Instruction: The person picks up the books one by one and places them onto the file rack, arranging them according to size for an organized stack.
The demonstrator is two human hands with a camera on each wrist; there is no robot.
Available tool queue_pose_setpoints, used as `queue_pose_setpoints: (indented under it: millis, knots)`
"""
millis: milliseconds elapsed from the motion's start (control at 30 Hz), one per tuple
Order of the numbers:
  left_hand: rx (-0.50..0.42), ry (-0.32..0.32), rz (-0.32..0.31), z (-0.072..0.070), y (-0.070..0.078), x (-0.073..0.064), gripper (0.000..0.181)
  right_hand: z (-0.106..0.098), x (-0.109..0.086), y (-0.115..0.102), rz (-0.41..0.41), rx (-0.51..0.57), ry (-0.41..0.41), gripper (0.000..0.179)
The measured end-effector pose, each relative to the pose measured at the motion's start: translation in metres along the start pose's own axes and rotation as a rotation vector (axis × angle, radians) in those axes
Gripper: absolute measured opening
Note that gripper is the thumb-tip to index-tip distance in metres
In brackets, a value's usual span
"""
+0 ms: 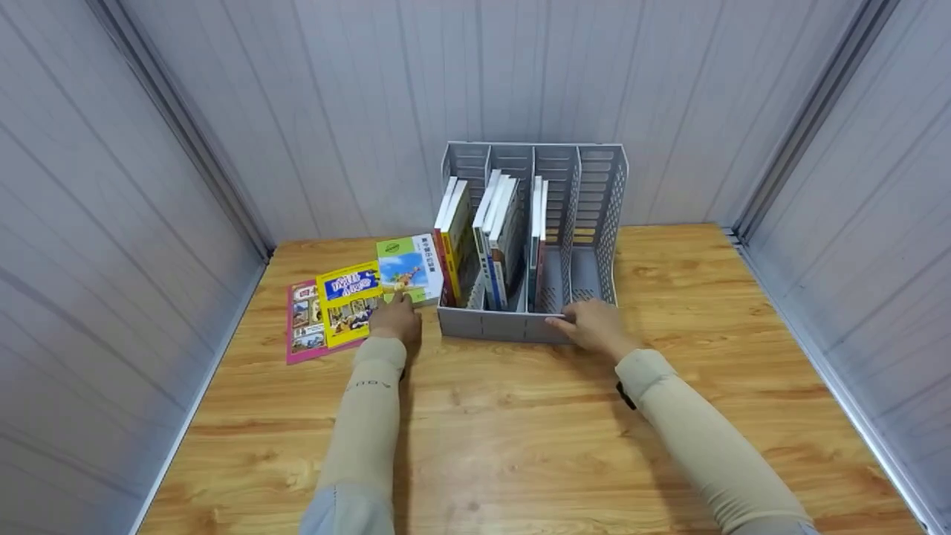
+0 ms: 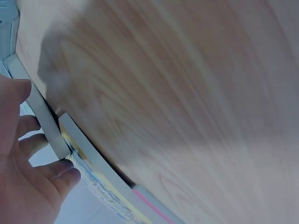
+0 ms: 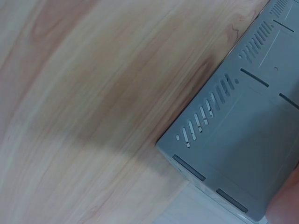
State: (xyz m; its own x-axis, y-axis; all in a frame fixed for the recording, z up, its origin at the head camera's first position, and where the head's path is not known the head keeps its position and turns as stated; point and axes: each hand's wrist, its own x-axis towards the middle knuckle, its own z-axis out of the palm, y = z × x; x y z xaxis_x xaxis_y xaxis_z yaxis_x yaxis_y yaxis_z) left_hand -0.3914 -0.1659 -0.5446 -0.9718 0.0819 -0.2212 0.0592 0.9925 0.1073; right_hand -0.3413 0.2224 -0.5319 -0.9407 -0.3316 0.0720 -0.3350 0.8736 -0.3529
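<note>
On the left, my left hand [image 1: 397,319] reaches the lower edge of a green, white and blue book [image 1: 407,269]. In the left wrist view its spread, slightly bent fingers [image 2: 33,143] touch the covers, with the thumb near the book's page edge. A yellow comic book [image 1: 349,301] lies beside it, overlapping a pink-edged book [image 1: 304,319]. My right hand [image 1: 598,325] grips the low front wall of a grey magazine rack [image 1: 494,327], thumb outside and fingers over the rim. The right wrist view shows the rack's slotted grey surface [image 3: 233,130] and a fingertip at the corner.
Several books stand upright in the rack's three left compartments, among them a yellow-spined book [image 1: 455,245], white-edged books [image 1: 498,230] and thin books [image 1: 538,238]. The rack stands near the ribbed back wall [image 1: 356,111]. Wooden tabletop [image 1: 505,431] extends in front.
</note>
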Motion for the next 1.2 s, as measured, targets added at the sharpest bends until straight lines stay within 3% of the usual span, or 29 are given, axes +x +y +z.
queue_pose_setpoints:
  millis: [100,300,500,733,867,1033,1200]
  knots:
    - [0.025,0.041,0.011,-0.002,-0.002,-0.003,0.053,0.0,-0.001,-0.001,-0.002,-0.001,0.003,0.053]
    - [-0.034,0.151,-0.012,-0.011,-0.009,-0.013,0.051,-0.001,-0.002,0.001,-0.012,-0.012,0.015,0.051]
    - [0.018,0.218,-0.074,-0.01,-0.01,-0.018,0.055,0.0,-0.001,0.004,-0.008,-0.007,0.019,0.053]
    - [-0.07,0.142,-0.261,-0.001,-0.004,-0.018,0.093,0.003,0.001,0.002,-0.006,-0.014,0.009,0.054]
    - [-0.179,0.114,-0.302,-0.004,0.0,-0.017,0.09,0.002,0.0,0.001,-0.018,-0.011,0.019,0.052]
    - [-0.339,0.138,-0.355,-0.008,0.001,-0.019,0.085,0.001,-0.001,0.0,-0.035,-0.024,0.021,0.054]
    - [-0.443,0.155,-0.403,-0.013,0.001,-0.019,0.084,0.002,-0.001,0.0,-0.03,-0.031,0.024,0.053]
